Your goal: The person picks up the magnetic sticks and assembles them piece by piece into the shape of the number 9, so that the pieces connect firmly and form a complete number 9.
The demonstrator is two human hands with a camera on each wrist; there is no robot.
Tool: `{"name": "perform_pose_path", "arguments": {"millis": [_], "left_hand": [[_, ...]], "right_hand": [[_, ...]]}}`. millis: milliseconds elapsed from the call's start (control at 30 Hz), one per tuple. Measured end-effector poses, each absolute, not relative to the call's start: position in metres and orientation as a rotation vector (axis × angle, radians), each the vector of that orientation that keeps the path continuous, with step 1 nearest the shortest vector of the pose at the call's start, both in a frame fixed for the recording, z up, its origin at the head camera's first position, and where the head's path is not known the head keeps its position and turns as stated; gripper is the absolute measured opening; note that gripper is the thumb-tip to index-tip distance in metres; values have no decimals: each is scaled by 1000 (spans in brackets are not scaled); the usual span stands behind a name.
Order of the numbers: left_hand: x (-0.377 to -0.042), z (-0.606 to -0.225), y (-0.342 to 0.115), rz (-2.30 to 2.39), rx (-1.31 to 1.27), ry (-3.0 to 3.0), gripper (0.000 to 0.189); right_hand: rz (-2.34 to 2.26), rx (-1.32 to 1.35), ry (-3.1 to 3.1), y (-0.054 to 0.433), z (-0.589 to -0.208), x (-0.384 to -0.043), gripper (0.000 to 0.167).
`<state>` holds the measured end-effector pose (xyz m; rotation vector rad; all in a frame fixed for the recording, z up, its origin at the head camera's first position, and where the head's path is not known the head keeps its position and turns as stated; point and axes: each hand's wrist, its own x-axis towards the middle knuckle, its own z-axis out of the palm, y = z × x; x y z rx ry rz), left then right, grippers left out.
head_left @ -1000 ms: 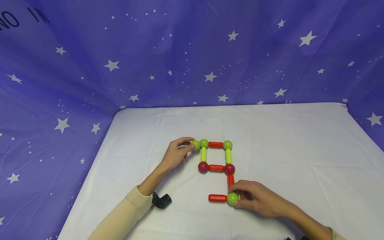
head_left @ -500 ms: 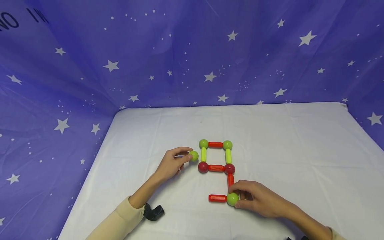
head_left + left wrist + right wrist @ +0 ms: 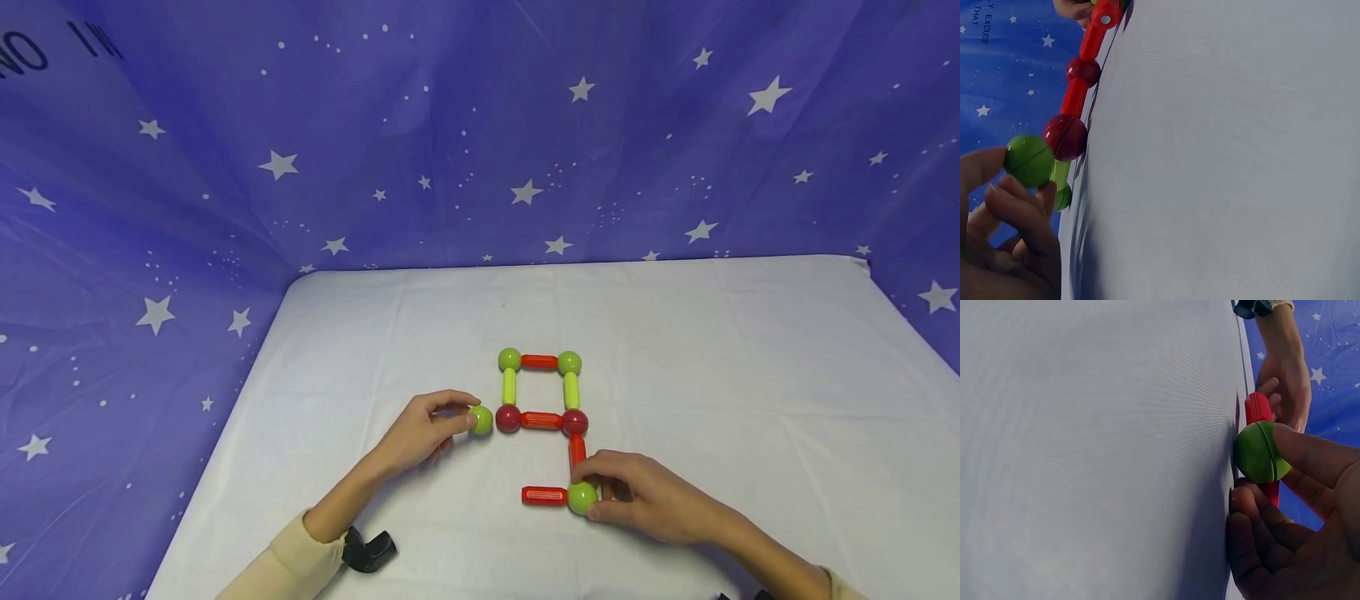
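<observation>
My left hand (image 3: 422,429) pinches a loose green ball (image 3: 481,420) between thumb and fingers, just left of the red ball (image 3: 507,418) at the frame's lower left corner. That square frame has green balls on its far corners, red balls on its near ones, red rods across and yellow-green rods (image 3: 509,387) down the sides. From the right red ball (image 3: 575,422) a red rod runs toward me to another green ball (image 3: 582,498), which my right hand (image 3: 645,496) grips. A further red rod (image 3: 544,496) points left from it, its other end free, as the left wrist view shows (image 3: 1105,19).
A white cloth covers the table (image 3: 750,375). Behind it and at the sides hangs a purple-blue curtain (image 3: 480,167) with white stars. A black strap piece (image 3: 369,550) sits at my left sleeve (image 3: 292,554).
My left hand has drawn the green ball away from the frame's far left green ball and brought it nearer to me, beside the left red ball. The right hand and the frame stay put.
</observation>
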<state>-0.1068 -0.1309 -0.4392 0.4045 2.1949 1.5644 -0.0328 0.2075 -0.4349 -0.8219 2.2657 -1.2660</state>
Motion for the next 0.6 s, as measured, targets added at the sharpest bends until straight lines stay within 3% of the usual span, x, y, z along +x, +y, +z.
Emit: {"name": "perform_pose_path", "arguments": {"millis": [600], "left_hand": [[-98, -439, -137, 1438, 540, 1994, 22]], "right_hand": [[-1257, -838, 2264, 208, -435, -33, 27]]}}
